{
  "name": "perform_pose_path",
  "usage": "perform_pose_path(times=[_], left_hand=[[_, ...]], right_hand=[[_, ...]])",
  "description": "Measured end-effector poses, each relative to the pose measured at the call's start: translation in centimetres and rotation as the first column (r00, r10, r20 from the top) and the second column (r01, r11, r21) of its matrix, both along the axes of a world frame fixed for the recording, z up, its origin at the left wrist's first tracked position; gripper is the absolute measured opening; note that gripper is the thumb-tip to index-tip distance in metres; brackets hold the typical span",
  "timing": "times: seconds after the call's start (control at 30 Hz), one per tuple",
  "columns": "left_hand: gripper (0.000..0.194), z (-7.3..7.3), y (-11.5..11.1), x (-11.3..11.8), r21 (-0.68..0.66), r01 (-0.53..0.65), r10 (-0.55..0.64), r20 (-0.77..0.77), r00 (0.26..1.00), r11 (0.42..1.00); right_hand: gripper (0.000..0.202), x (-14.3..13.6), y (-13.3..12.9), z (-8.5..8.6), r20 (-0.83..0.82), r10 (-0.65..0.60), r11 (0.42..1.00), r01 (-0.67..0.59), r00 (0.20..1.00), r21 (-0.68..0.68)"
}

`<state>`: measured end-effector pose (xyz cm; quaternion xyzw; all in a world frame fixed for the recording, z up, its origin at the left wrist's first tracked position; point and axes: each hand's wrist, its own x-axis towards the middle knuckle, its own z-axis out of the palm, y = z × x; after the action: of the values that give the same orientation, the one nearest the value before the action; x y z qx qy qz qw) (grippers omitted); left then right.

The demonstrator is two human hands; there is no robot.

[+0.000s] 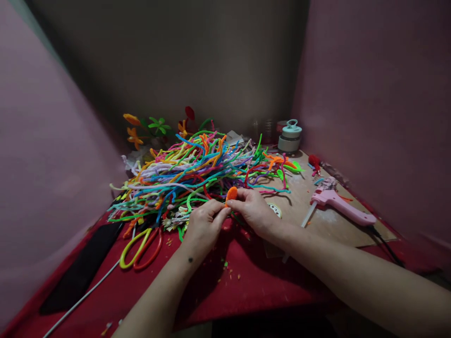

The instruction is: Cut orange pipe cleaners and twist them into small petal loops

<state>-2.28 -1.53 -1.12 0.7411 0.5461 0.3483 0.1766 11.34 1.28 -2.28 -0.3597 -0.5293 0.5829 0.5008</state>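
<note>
Between my two hands, over the front of the table, is a small orange pipe-cleaner petal [231, 193], its rounded tip pointing up. My left hand [207, 220] pinches it low down with thumb and forefinger. From the other side my right hand [255, 212] also pinches it, thumb and fingertips against its edge. The lower end of the petal is hidden by my fingers. Just behind my hands rises a big heap of many-coloured pipe cleaners [183, 173].
A pink glue gun [347, 209] with a cord lies on a brown board [327, 230] at right. Scissors with yellow and red handles [136, 256] and a black flat object [82, 267] lie left. Behind stand a lidded jar [290, 138] and pipe-cleaner flowers [135, 136]. Red cloth [268, 281] covers the table.
</note>
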Motion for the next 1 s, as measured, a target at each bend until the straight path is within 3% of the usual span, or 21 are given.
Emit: perform_pose_path(times=[0.13, 0.27, 0.43, 0.57, 0.77, 1.0], left_hand=[[0.022, 0.7, -0.3, 0.1, -0.182, 0.026, 0.004, 0.16, 0.987, 0.983], [0.018, 1.2, -0.4, 0.3, -0.352, 0.108, 0.042, 0.393, 0.919, 0.93], [0.018, 0.3, -0.1, 0.9, -0.438, 0.247, 0.166, 0.712, 0.682, 0.865], [0.018, -0.4, 0.1, 1.5, -0.459, 0.311, 0.232, 0.798, 0.556, 0.832], [0.018, -0.4, 0.0, 1.2, -0.456, 0.299, 0.214, 0.779, 0.589, 0.838], [0.02, -0.5, -0.1, 0.9, -0.449, 0.311, 0.185, 0.77, 0.611, 0.838]], right_hand=[[0.013, 0.4, 0.1, 0.8, -0.071, -0.019, 1.0, 0.018, 0.997, -0.015], [0.016, 0.6, 0.0, 1.2, -0.07, -0.006, 1.0, 0.006, 0.998, -0.003], [0.019, 0.4, -0.3, 0.9, -0.09, -0.109, 0.994, 0.11, 0.99, 0.004], [0.017, 0.4, -0.2, 0.8, -0.09, -0.148, 0.989, 0.148, 0.985, -0.008], [0.022, 0.5, 0.3, 0.7, -0.208, -0.017, 0.995, -0.003, 0.978, -0.099], [0.02, 0.5, 0.3, 0.8, -0.221, -0.014, 0.992, -0.015, 0.975, -0.127]])
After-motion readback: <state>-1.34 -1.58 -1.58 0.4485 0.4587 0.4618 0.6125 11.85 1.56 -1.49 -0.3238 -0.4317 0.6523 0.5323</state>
